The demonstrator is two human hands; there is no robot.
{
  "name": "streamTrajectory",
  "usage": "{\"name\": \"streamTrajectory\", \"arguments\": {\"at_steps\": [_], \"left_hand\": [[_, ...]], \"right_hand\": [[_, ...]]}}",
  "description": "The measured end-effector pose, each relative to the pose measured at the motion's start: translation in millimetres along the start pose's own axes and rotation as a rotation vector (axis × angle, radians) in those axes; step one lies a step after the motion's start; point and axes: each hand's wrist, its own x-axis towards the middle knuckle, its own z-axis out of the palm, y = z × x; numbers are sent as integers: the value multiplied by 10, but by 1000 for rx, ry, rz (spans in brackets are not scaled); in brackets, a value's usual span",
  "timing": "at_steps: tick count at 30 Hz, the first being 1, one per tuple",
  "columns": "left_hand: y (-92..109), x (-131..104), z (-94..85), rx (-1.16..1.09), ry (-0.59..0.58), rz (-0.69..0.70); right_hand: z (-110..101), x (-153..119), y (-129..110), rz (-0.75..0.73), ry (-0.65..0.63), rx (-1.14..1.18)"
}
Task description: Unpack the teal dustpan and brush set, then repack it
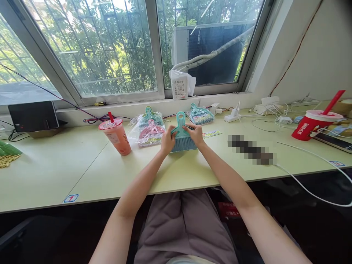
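A teal brush-and-dustpan set point(183, 143) is held upright at the middle of the table, its handle loop at the top and its bristles pointing down. My left hand point(167, 140) grips its left shoulder, and my right hand point(196, 135) grips the right shoulder; the fingers of both are closed on it. Just behind to the left lie a pink set point(151, 135) and another teal set point(154, 116) in clear plastic. One more teal set point(201, 115) rests behind to the right. A colourful paper strip point(212, 134) lies right of my right hand.
On the pale green table point(110, 183), a pink drink cup point(117, 137) stands left and a red cup point(313, 124) right. A black tablet point(34, 116) is far left. White cables and a power strip point(232, 116) lie right. A box point(179, 87) sits on the sill.
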Motion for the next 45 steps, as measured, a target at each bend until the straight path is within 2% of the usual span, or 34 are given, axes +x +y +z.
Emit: {"name": "streamTrajectory", "arguments": {"at_steps": [3,7,9,13,18,20,22,24,27,29,31,34,39,45], "left_hand": [[-22,5,8,-23,23,5],[-70,22,12,-49,66,30],[-92,51,-4,-74,47,34],[-169,142,-51,-281,-113,43],[-374,214,11,-492,-315,-32],[-435,208,62,-533,-342,-85],[-455,192,96,-574,-273,-151],[-443,179,105,-614,-169,-205],[-408,184,85,-670,-41,-270],[-398,199,63,-704,21,-299],[-402,213,45,-735,52,-318],[-421,217,37,-761,66,-340],[-423,195,51,-728,67,-391],[-395,180,52,-711,41,-392]], "right_hand": [[40,-6,13,30,92,22],[87,-27,13,31,119,35],[89,-28,27,31,124,55],[61,27,106,50,122,127],[-26,197,253,28,-26,335],[-117,261,348,73,-40,325],[-240,302,481,180,18,122],[-356,311,637,299,39,-240],[-427,277,832,421,-136,-701],[-397,243,889,420,-279,-854],[-342,215,885,356,-366,-909],[-293,191,819,260,-402,-911],[-321,152,719,202,-324,-872],[-320,150,718,220,-190,-842]]}}
